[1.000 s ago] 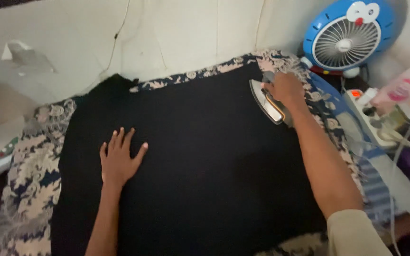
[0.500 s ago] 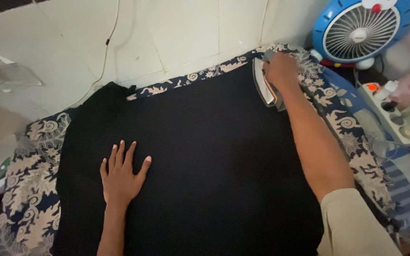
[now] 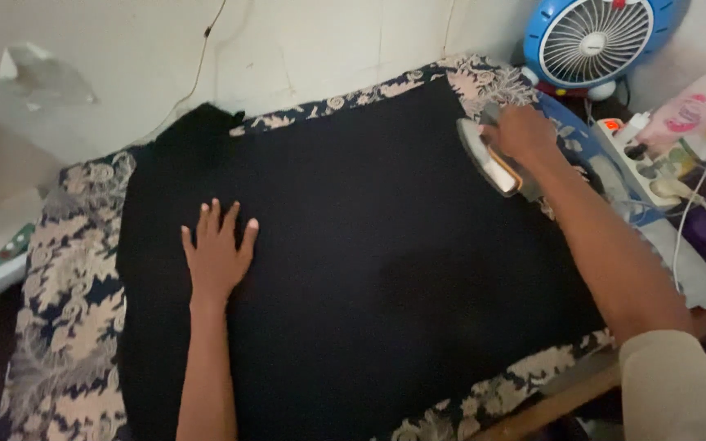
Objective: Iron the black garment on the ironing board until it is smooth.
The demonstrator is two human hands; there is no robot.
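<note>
Shifting iron (image 3: 490, 159) rightward, off wall

Left hand (image 3: 216, 251): flat, palm down, fingers spread and pointing away from the body, forearm bare and running straight back toward the lower edge of view. Right hand (image 3: 523, 135): closed in a fist-style grip, knuckles up, wrist roughly in line with forearm. Right arm extended far forward and outward, elbow nearly straight, light sleeve at the upper arm. Hands well apart.
</note>
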